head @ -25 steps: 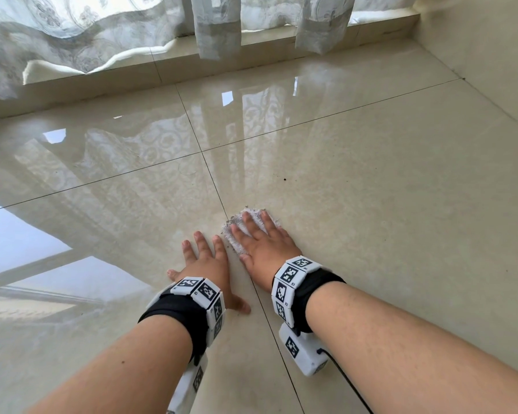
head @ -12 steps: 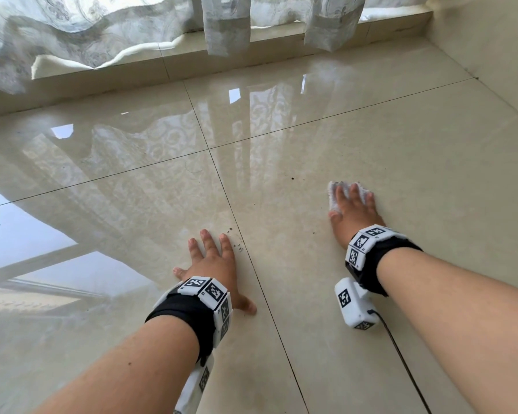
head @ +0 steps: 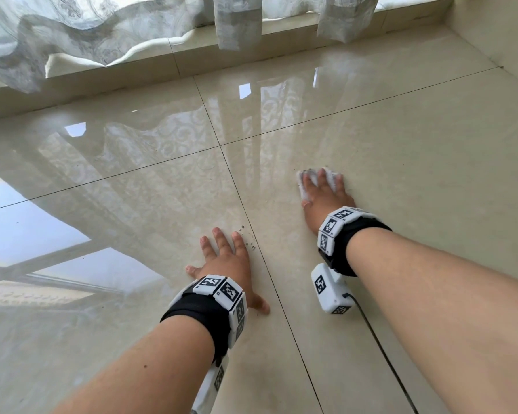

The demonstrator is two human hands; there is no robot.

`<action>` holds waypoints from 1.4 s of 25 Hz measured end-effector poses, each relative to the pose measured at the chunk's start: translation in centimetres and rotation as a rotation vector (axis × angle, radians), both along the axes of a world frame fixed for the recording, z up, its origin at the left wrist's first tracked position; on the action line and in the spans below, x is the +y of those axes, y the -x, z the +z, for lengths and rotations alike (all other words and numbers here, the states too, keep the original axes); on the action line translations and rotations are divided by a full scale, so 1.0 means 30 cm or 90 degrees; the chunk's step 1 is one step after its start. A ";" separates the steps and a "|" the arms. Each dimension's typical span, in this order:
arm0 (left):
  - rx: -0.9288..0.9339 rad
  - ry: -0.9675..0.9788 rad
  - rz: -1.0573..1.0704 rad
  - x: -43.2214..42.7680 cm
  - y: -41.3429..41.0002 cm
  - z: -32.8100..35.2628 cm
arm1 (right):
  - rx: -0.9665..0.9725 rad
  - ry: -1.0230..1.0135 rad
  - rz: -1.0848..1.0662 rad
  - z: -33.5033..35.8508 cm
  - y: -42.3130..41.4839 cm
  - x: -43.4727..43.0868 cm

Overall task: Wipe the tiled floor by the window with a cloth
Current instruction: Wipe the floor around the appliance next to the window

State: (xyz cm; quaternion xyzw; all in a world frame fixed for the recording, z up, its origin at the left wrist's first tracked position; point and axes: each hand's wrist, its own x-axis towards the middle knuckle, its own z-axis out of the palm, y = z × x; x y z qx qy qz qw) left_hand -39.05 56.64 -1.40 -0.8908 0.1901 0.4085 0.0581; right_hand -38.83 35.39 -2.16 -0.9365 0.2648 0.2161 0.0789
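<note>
Now, mid-wipe. Right hand point(head: 326, 197) lies flat on the white cloth point(head: 305, 178), fingers straight & spread, pressing it to the tiled floor point(head: 425, 180) w/o curling round it. The cloth shows only at the fingertips and the thumb-side edge, on the tile right of the long grout line point(head: 242, 201). Left hand point(head: 225, 262) lies flat on the tile across that line, fingers splayed, holding nothing, prob. bracing body wt. Dark specks point(head: 249, 241) lie just beside its index finger, at the grout line, well apart from the cloth. Lace curtain point(head: 108, 34) hangs over the window ledge point(head: 126, 85) at top. Technique (judgement): use even palm pressure so the cloth neither bunches nor slips out from under the fingers. Sweep in overlapping strokes toward the specks, gathering them under the cloth's leading edge rather than scattering them. Lift the left hand clear before a pass reaches it. Glossy tile is likely slick, so lean lightly.
</note>
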 end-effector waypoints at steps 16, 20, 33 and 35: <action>0.015 -0.027 0.050 0.059 -0.038 -0.046 | -0.007 -0.057 0.191 -0.024 -0.015 0.233; 0.004 -0.034 0.052 0.072 -0.057 -0.051 | -0.003 -0.012 0.065 -0.058 0.038 0.012; -0.013 -0.036 0.050 0.068 -0.115 -0.052 | -0.067 -0.049 0.079 -0.080 0.078 0.218; -0.016 -0.035 0.056 0.068 -0.130 -0.049 | -0.069 -0.099 0.144 -0.081 0.054 0.326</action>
